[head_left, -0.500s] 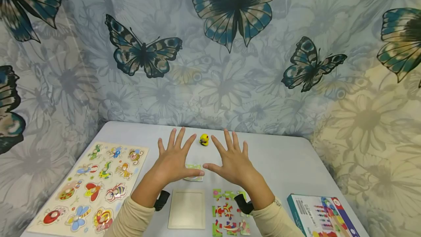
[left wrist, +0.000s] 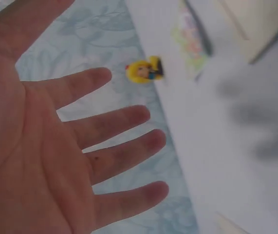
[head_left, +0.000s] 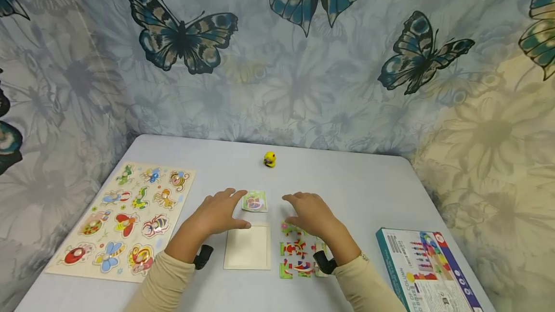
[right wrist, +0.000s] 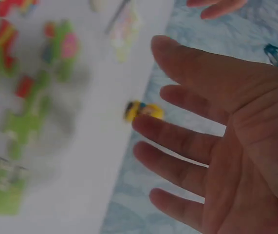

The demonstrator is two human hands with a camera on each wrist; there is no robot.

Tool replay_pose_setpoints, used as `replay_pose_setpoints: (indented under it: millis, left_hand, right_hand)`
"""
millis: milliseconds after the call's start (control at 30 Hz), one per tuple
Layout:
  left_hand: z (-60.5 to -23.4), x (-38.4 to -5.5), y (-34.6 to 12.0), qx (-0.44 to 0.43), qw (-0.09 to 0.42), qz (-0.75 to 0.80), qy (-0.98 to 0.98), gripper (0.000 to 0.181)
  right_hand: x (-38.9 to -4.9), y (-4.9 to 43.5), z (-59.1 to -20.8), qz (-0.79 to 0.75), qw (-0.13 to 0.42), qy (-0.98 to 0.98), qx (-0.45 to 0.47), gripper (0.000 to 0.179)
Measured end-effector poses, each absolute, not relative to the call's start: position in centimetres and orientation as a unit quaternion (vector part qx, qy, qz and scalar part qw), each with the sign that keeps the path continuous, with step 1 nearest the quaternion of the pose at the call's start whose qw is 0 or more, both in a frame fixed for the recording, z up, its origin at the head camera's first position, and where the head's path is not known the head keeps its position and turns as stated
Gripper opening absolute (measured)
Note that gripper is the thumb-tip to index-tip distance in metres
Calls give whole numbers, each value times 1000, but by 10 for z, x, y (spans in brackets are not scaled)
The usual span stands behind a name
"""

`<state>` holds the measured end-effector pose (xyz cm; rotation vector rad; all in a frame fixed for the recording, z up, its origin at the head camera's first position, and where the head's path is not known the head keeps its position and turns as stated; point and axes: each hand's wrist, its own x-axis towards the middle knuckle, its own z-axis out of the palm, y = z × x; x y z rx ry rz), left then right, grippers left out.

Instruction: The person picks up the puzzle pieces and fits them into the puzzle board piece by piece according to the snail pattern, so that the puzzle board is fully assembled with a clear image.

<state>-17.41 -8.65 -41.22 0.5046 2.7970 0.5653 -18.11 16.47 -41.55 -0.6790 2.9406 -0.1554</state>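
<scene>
My left hand (head_left: 218, 213) hovers over the table, thumb and fingers apart, holding nothing. It is nearest to a blank cream puzzle tray (head_left: 247, 249) and a small green picture card (head_left: 255, 201) just behind that tray. On the other side, my right hand (head_left: 313, 214) is held above several loose jigsaw pieces (head_left: 299, 248), green and red, and partly covers them. Its palm is bare in the right wrist view, with the fingers extended and slightly bent. In the left wrist view the left palm is bare too.
A little yellow figurine (head_left: 269, 159) stands near the table's back edge. At the left lies a large board of insect pictures (head_left: 130, 223). A box with a teal side (head_left: 429, 268) lies at the right. Behind rises a butterfly-patterned wall covering (head_left: 303, 100).
Both hands have come down from a raised, wide-spread pose, and their fingers are less spread. The head view has tilted, so the card and tray show more fully.
</scene>
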Motion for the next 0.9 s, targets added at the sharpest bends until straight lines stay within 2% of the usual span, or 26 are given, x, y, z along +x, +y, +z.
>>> replay_pose_setpoints:
  millis: [233, 533, 900]
  left_hand:
    - [-431, -169, -99, 176, 159, 183, 954, 81]
    - [-444, -155, -110, 187, 220, 206, 935, 88]
    - [-458, -142, -118, 160, 225, 204, 939, 92]
  right_hand:
    - [-181, 163, -438, -50, 79, 969, -227, 38]
    - [-182, 168, -448, -63, 80, 967, -234, 28]
    - [-179, 165, -460, -75, 74, 967, -230, 25]
